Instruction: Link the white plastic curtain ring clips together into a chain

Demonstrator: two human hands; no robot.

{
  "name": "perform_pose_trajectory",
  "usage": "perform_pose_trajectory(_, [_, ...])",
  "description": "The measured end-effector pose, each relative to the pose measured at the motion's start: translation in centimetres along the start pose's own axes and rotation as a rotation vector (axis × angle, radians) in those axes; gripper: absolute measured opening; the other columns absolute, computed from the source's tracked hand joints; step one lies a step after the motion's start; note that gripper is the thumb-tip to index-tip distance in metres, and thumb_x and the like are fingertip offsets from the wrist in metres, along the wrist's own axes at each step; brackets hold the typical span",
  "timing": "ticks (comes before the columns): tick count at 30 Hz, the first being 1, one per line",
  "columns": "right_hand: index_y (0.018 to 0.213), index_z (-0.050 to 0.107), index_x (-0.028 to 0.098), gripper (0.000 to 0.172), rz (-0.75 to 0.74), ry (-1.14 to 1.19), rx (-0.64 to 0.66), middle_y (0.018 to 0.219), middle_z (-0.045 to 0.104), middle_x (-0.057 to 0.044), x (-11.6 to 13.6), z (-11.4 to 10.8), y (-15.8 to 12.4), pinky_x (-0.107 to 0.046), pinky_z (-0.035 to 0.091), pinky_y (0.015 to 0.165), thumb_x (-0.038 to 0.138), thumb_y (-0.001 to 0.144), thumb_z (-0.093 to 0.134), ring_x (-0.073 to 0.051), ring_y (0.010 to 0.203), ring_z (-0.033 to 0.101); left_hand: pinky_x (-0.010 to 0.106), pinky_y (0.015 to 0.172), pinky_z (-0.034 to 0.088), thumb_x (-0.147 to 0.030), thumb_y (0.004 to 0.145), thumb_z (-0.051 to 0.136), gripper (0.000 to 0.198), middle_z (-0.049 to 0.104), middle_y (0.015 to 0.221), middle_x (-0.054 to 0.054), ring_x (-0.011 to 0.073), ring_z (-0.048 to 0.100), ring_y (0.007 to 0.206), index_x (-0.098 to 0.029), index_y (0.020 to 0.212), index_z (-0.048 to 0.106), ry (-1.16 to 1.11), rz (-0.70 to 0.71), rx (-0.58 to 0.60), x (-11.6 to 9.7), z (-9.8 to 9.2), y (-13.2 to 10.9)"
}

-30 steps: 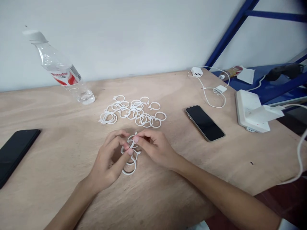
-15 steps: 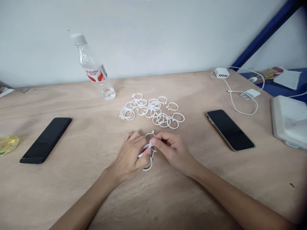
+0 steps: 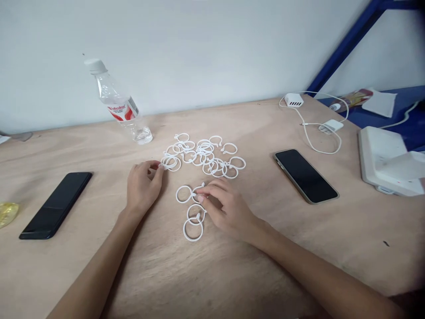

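Observation:
Several thin white plastic rings with small clasps (image 3: 217,168) lie overlapped in a loose pile. At the pile's left end my left hand (image 3: 144,186) has thumb and fingertips closed together on the edge of a white plastic ring (image 3: 172,170); the exact contact is partly hidden. Nearer to me, a smaller group of rings lies on the table, among them a ring at its left (image 3: 182,202) and a ring at its front (image 3: 193,240). My right hand (image 3: 229,206) hovers over this group's right side, thumb and index finger slightly apart beside a clasp, partly covering rings there.
A clear water bottle (image 3: 121,110) stands behind on the left. A black phone (image 3: 56,206) lies left, another phone (image 3: 305,177) right. At the far right are a white charger block (image 3: 294,100) with cable and a white device (image 3: 381,159). Yellow plastic (image 3: 8,214) sits at the left edge.
My left hand has moved from the near rings, up and left to the pile. My right hand's fingers have parted, and the ring held between both hands is now down. The view has shifted slightly.

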State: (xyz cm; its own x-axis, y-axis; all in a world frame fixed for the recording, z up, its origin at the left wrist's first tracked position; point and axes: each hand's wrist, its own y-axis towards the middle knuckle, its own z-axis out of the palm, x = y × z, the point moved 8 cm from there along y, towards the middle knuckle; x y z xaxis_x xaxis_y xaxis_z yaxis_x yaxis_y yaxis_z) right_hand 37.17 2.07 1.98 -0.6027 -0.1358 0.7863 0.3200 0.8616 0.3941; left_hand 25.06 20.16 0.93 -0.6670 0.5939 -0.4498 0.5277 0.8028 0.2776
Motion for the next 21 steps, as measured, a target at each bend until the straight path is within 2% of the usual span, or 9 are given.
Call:
perform_pose_trajectory(2, [0.093,0.067,0.020,0.016,-0.003,-0.004,-0.015,0.086,0.066,-0.005,0.0,-0.2,0.0,-0.037,0.046,0.084,0.017,0.090,0.052,-0.020,0.089,0.059,0.040,0.080,0.048,-0.039,0.086,0.053,0.023,0.069,0.089,0.005,0.0237,0.059,0.081,-0.021,0.091,0.067,-0.026,-0.009,-0.052,-0.4,-0.9,0.0])
perform_pose_trajectory(4, [0.092,0.066,0.021,0.015,-0.014,-0.011,-0.039,0.086,0.066,-0.005,0.1,-0.5,0.1,-0.038,0.046,0.085,0.017,0.090,0.052,-0.020,0.088,0.059,0.040,0.081,0.048,-0.037,0.087,0.055,0.020,0.070,0.089,0.004,0.0229,0.059,0.081,-0.022,0.092,0.067,-0.014,0.040,-0.142,-1.0,-2.4,-0.3])
perform_pose_trajectory(7, [0.091,0.065,0.021,0.014,-0.016,-0.003,-0.082,0.088,0.067,-0.005,0.1,-1.0,0.1,-0.038,0.046,0.085,0.018,0.090,0.051,-0.020,0.089,0.058,0.041,0.087,0.048,-0.031,0.090,0.053,0.019,0.069,0.097,0.002,0.0219,0.058,0.090,-0.022,0.100,0.066,0.092,0.229,-0.270,-2.6,-4.9,-1.2])
perform_pose_trajectory(9, [0.091,0.064,0.022,0.013,-0.007,-0.001,-0.102,0.089,0.067,-0.005,0.0,-1.2,0.1,-0.037,0.046,0.085,0.019,0.091,0.052,-0.019,0.090,0.058,0.041,0.090,0.047,-0.026,0.092,0.052,0.020,0.066,0.105,0.001,0.0208,0.056,0.096,-0.022,0.109,0.062,0.165,0.360,-0.299,-3.4,-5.8,-1.8])
perform_pose_trajectory(13, [0.090,0.063,0.020,0.011,-0.005,-0.009,-0.100,0.090,0.068,-0.006,-0.1,-1.1,0.1,-0.037,0.045,0.087,0.019,0.090,0.052,-0.019,0.090,0.058,0.040,0.086,0.049,-0.023,0.092,0.052,0.019,0.064,0.103,0.000,0.0191,0.055,0.095,-0.022,0.109,0.060,0.223,0.522,-0.263,-4.7,-6.0,-2.3])
perform_pose_trajectory(17, [0.097,0.063,0.019,0.012,0.013,0.018,-0.114,0.092,0.065,-0.006,-0.3,-1.1,0.0,-0.036,0.045,0.087,0.020,0.089,0.054,-0.019,0.093,0.058,0.039,0.080,0.049,-0.023,0.092,0.052,0.015,0.064,0.098,0.001,0.0193,0.056,0.092,-0.021,0.104,0.061,0.175,0.579,-0.219,-6.6,-6.4,-2.6])
perform_pose_trajectory(21, [0.125,0.053,0.021,0.039,0.129,0.108,-0.149,0.094,0.063,-0.004,-1.0,-1.5,0.0,-0.034,0.046,0.083,0.025,0.087,0.058,-0.017,0.087,0.058,0.039,0.079,0.048,-0.019,0.089,0.056,0.013,0.065,0.094,0.002,0.0199,0.057,0.087,-0.024,0.101,0.060,0.049,0.701,-0.101,-9.6,-6.2,-4.0])
